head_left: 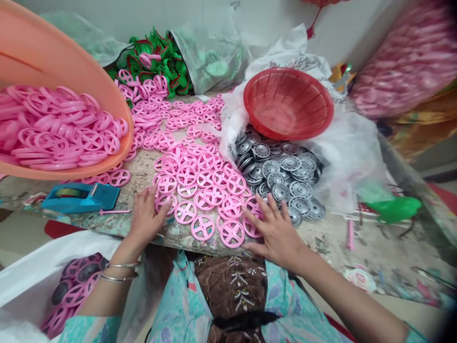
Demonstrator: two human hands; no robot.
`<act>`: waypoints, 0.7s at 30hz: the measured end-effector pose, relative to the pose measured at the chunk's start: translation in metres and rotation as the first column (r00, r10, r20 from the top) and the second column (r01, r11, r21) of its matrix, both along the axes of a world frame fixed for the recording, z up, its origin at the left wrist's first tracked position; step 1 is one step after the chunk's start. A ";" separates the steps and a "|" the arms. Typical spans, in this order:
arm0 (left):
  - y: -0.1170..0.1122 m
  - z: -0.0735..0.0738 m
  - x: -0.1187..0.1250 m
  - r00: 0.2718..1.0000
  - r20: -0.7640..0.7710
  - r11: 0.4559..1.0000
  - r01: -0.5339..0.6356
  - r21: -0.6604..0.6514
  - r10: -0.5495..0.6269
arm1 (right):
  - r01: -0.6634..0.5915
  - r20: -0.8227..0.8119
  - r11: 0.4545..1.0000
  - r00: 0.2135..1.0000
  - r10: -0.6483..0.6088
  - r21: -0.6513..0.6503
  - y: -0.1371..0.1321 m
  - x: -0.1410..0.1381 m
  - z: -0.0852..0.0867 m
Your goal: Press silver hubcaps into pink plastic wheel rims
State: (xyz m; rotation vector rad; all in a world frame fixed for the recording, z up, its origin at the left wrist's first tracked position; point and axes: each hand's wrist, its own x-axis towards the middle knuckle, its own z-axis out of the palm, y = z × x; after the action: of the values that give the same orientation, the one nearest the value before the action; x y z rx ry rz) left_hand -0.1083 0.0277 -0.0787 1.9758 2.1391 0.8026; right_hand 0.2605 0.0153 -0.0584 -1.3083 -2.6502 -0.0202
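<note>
Many pink spoked plastic wheels [200, 183] lie spread on the worn table [332, 243] in front of me. My left hand [146, 216] rests flat at the left edge of the pile, fingers touching a wheel. My right hand [274, 228] lies flat with spread fingers at the pile's right edge, between the pink wheels and a heap of silver hubcap discs [282, 174] in a white plastic bag. Neither hand grips anything.
An orange basin [60, 62] full of pink wheels overhangs the table at left. A blue tape dispenser [80, 197] sits below it. A red mesh basket [287, 102] stands behind the discs. Green parts [160, 59] lie at the back. A white bag [71, 283] of assembled wheels sits lower left.
</note>
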 end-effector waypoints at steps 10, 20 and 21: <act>-0.027 -0.002 0.101 0.962 -0.083 0.966 0.256 -0.042 -0.259 | 0.068 -0.042 0.997 0.997 -0.069 -0.021 -0.003 -0.027 -0.018; -0.027 -0.006 0.124 0.991 0.035 0.991 0.129 -0.043 -0.128 | -0.252 -0.210 0.947 0.933 0.293 0.200 -0.002 -0.029 -0.007; -0.026 -0.007 0.123 0.990 0.094 0.994 0.107 -0.027 -0.104 | -0.356 -0.192 0.906 0.896 0.400 0.228 -0.002 -0.031 -0.004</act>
State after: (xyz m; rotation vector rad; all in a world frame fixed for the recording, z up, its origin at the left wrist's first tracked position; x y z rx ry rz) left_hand 0.0144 0.0021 -0.0855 1.9768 1.9664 0.8199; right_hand 0.2292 0.0138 -0.0624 -0.6713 -2.5739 -0.0552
